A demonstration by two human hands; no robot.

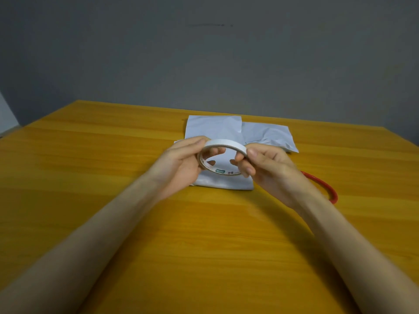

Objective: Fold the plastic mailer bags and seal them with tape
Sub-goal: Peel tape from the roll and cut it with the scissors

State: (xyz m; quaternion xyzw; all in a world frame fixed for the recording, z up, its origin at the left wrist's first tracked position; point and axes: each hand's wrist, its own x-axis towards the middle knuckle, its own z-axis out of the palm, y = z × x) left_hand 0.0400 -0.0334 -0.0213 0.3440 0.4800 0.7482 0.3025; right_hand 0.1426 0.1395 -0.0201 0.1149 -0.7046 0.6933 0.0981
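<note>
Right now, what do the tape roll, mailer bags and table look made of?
Tape roll: white matte band, paper-like, on a printed core, probably cardboard. Mailer bags: thin white plastic film, judging by soft creases and slight sheen. Table: yellow wood-grain top, smooth, faint glare; laminate or varnished wood, can't tell.

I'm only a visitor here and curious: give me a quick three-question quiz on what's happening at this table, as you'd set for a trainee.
1. True or false: the left hand and the right hand both hold the white tape roll.
2. Where is the folded white mailer bag? A) flat on the wooden table, beneath the hands; B) inside a box; C) gripped in the right hand.
3. Fill in: the thin loop lying beside the right wrist is coloured ____.

Key: 1 true; 2 A; 3 red.
</note>
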